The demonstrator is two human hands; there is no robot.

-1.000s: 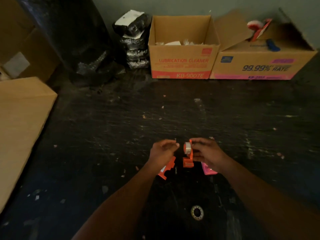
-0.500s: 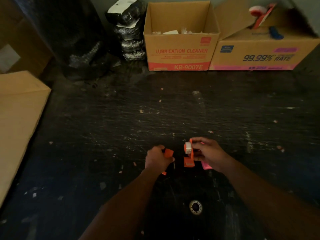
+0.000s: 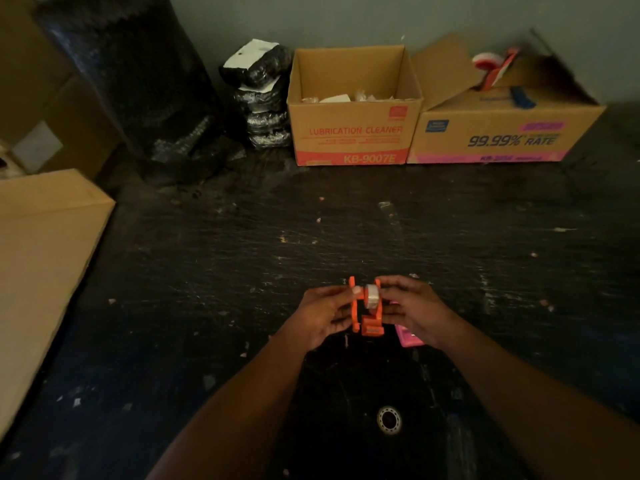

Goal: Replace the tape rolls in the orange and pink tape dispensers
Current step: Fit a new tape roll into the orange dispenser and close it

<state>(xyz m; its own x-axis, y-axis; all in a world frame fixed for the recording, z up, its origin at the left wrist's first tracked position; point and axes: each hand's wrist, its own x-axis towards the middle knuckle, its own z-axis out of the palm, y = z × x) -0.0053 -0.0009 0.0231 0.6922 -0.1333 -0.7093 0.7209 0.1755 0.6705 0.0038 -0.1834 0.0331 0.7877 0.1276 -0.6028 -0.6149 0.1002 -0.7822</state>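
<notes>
Bare forearms and bare hands

No sleeves cover either forearm as far as the frame's lower edge; the left hand [image 3: 320, 315] and right hand [image 3: 417, 311] wear no gloves.

1. Two cardboard boxes stand side by side at the table's [image 3: 450, 237] far edge: the open box [image 3: 353, 133] left, the flapped box [image 3: 502, 140] right.
2. A stack of wrapped bundles [image 3: 259, 98] stands just left of the open box.
3. The tape dispenser [image 3: 367, 306] sits near centre, between the left hand [image 3: 322, 313] and the right hand [image 3: 415, 310].
4. A second dispenser [image 3: 408, 336] lies under the right hand.
5. A flat carton [image 3: 41, 265] lies at the left.
</notes>
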